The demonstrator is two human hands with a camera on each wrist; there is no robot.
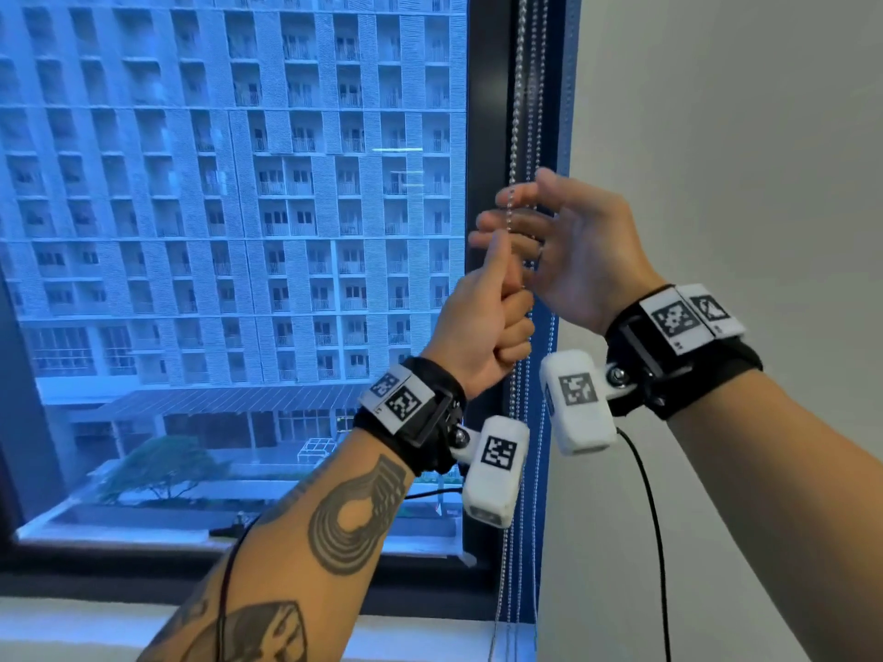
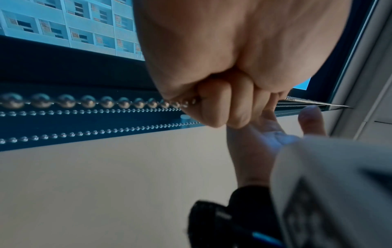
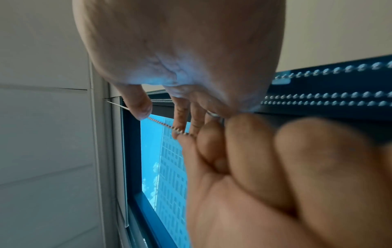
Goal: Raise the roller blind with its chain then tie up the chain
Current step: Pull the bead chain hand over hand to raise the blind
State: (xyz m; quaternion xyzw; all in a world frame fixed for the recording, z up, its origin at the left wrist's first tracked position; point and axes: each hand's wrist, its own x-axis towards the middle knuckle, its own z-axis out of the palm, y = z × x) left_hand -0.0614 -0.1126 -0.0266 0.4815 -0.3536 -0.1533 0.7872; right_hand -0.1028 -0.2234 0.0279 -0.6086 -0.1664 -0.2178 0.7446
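Several strands of silver bead chain (image 1: 518,112) hang down the dark right edge of the window. My left hand (image 1: 487,322) is a fist gripping one strand, thumb pointing up. Just above it, my right hand (image 1: 564,241) is held with fingers straight and thumb apart, and the strand runs across its fingers. The left wrist view shows the chain (image 2: 84,101) entering the left hand (image 2: 212,100), with the right hand (image 2: 265,139) beyond. In the right wrist view the chain (image 3: 161,124) crosses the right hand's (image 3: 180,50) fingertips above the left hand (image 3: 265,159). No blind fabric covers the glass.
A white wall (image 1: 740,136) stands close on the right of the dark window frame (image 1: 487,112). A pale sill (image 1: 430,633) runs below the window. Loose chain strands (image 1: 540,461) hang between my wrists down to the sill. Black cables trail from both wrist cameras.
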